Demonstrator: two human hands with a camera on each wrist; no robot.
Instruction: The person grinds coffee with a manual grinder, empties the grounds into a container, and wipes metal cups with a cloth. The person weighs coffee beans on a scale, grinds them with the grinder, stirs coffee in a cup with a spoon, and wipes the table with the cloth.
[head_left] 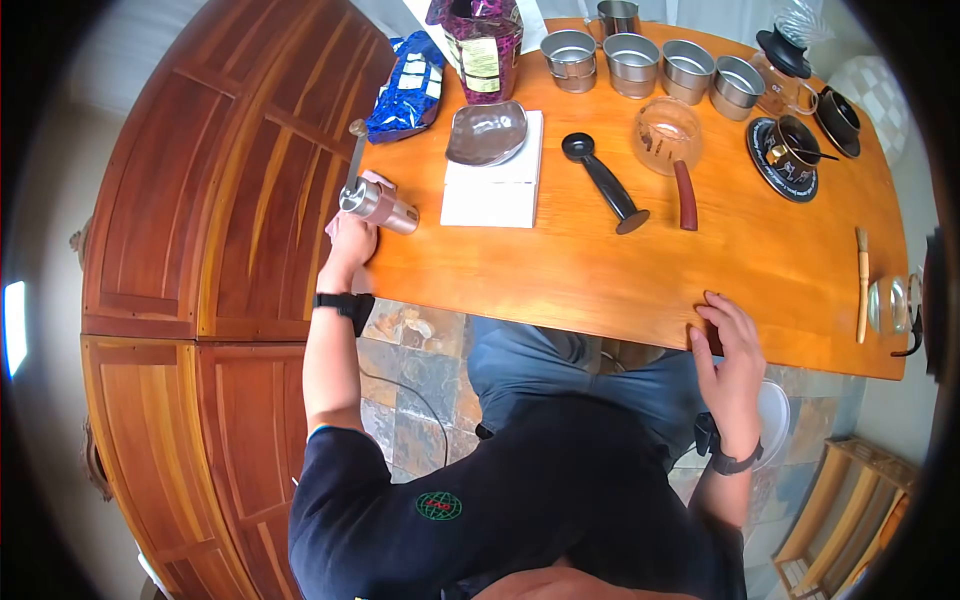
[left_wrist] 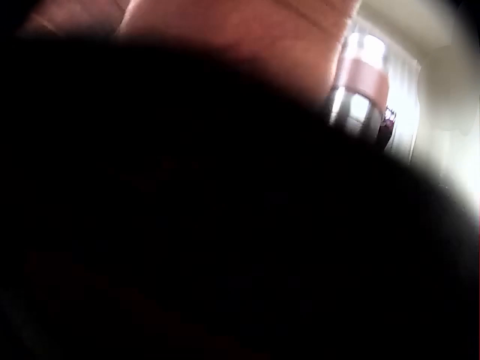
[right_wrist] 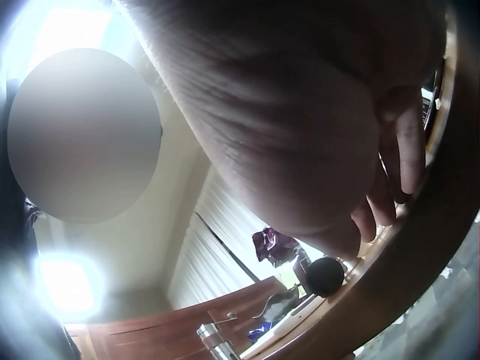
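Observation:
My left hand [head_left: 352,243] is at the table's left edge, right beside a silver hand coffee grinder [head_left: 385,208] with a pinkish-brown band and a crank on top. Pink material [head_left: 378,180] shows around the grinder and the hand. The left fingers are hidden behind the grinder, so I cannot tell what they hold. In the left wrist view the grinder [left_wrist: 361,82] appears beside the heel of the hand, most of that view being dark. My right hand [head_left: 732,355] rests at the front table edge, fingers relaxed and holding nothing.
On the table [head_left: 580,285] lie a black tamper-ended scoop [head_left: 605,185], a red-handled glass pot [head_left: 668,140], a dish [head_left: 487,133] on a white scale [head_left: 490,200], and a brush [head_left: 862,290]. Metal cups [head_left: 632,68], coffee bags [head_left: 480,50] and a cup on a saucer [head_left: 757,165] stand farther back.

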